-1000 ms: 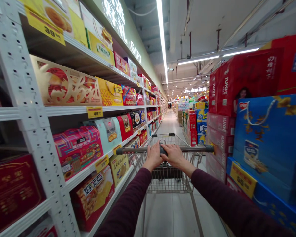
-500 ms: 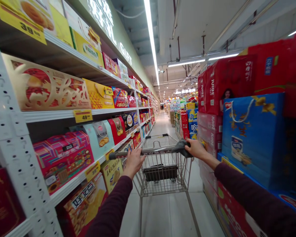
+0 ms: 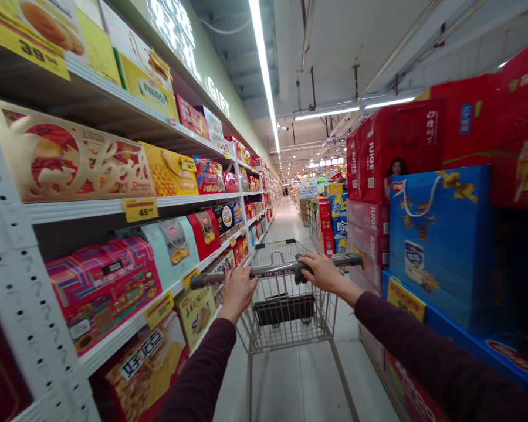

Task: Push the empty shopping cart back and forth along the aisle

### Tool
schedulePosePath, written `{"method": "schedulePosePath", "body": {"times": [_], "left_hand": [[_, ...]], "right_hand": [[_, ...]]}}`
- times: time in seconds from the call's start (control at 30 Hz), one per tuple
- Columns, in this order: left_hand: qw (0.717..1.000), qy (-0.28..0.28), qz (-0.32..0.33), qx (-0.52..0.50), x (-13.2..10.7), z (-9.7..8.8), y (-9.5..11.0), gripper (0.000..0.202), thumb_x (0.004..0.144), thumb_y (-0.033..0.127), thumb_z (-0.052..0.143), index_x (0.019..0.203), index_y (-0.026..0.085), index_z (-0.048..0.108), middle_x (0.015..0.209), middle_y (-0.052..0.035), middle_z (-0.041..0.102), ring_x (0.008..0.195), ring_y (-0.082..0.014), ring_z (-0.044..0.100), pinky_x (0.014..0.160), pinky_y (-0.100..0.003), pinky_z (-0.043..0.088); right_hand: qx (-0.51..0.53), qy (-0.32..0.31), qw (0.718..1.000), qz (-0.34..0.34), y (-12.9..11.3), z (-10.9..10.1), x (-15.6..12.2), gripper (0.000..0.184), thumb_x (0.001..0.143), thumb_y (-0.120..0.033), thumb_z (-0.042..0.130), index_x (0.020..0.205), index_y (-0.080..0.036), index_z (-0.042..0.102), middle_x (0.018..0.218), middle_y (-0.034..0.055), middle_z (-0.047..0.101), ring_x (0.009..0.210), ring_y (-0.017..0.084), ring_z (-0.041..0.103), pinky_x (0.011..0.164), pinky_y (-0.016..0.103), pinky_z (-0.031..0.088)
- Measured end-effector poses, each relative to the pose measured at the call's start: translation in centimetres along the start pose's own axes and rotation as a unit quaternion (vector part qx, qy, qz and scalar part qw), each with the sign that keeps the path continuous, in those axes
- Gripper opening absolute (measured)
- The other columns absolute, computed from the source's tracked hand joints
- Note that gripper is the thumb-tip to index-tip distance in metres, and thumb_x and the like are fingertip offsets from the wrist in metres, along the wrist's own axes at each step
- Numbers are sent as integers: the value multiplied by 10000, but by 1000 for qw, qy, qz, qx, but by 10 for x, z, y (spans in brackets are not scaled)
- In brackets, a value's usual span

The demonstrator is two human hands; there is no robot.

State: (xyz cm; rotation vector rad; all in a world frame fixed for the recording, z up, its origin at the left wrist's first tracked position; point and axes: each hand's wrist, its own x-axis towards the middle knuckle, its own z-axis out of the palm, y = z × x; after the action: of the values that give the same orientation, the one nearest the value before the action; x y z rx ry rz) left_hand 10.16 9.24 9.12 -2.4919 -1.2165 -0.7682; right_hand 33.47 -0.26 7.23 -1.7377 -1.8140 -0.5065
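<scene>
My left hand (image 3: 240,293) and right hand (image 3: 323,273) are both clenched on the shopping cart handle (image 3: 273,269), whose long axis runs crosswise directly ahead; the left hand sits nearer its left end, the right nearer its centre. Both arms extend forward in maroon sleeves (image 3: 405,346). Beyond lies the wire cart basket (image 3: 286,337), between white retail shelving (image 3: 92,208) on the left and stacked red gift cartons (image 3: 396,135) on the right.

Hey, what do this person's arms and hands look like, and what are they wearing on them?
Long, plain dark maroon sleeves cover both forearms, the left sleeve and the right sleeve, and end near the wrists. The left hand and right hand are bare, without gloves, and no watch shows.
</scene>
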Motion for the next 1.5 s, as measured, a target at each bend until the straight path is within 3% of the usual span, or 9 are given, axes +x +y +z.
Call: {"method": "schedulePosePath", "body": {"times": [0.23,0.33,0.7,0.97,1.07,1.33,1.4,1.5], "left_hand": [[1000,17,7,6,-1,3,-1,278,840,303,480,1040,164,611,1122,-118,650,1084,-251,565,964,-402,374],[1000,22,0,10,-1,4,2,278,845,302,478,1047,164,610,1113,-119,652,1075,-251,568,977,-411,360],[999,20,-7,28,-10,-4,8,310,868,315,458,1087,147,600,1133,-113,648,1082,-241,565,964,-391,372],[999,23,-11,37,-13,-8,9,276,860,319,466,1042,179,619,1126,-108,655,1077,-232,575,939,-380,390],[999,16,-13,34,-14,-10,8,261,857,323,477,1028,186,620,1116,-96,659,1071,-223,577,935,-372,387],[999,22,-8,40,-18,-10,9,284,868,331,473,1066,172,598,1112,-85,657,1065,-216,569,950,-375,358],[999,27,-9,42,-18,-8,11,279,865,332,477,1057,174,604,1105,-86,659,1056,-218,570,946,-374,361],[999,30,-11,40,-18,-5,12,279,862,333,481,1048,171,611,1109,-92,658,1051,-228,570,937,-378,369]], "right_hand": [[-9,52,998,45,76,-18,-30,279,806,-242,513,1023,-170,673,1080,116,642,996,256,590,889,383,463],[-21,78,995,53,91,-16,-37,295,798,-237,504,1017,-141,676,1117,155,621,1028,275,572,914,388,457],[12,94,993,-71,46,15,-25,388,778,-188,522,1160,-158,581,1201,152,566,1108,271,513,969,491,396],[23,60,993,-96,6,22,-6,484,756,-154,549,1238,-137,518,1219,158,553,1111,264,509,975,457,398],[27,49,994,-91,14,16,-7,463,737,-146,546,1200,-150,551,1196,138,571,1096,250,524,959,432,420],[-11,50,999,-1,86,-19,-39,438,681,-149,526,1109,-117,619,1133,154,605,1067,272,546,965,416,425],[-11,55,998,5,88,-18,-39,437,673,-145,527,1097,-114,625,1128,155,605,1066,274,545,972,412,419],[1,58,998,-9,68,-6,-29,453,668,-165,534,1112,-123,614,1147,150,593,1070,274,539,964,430,421]]}}
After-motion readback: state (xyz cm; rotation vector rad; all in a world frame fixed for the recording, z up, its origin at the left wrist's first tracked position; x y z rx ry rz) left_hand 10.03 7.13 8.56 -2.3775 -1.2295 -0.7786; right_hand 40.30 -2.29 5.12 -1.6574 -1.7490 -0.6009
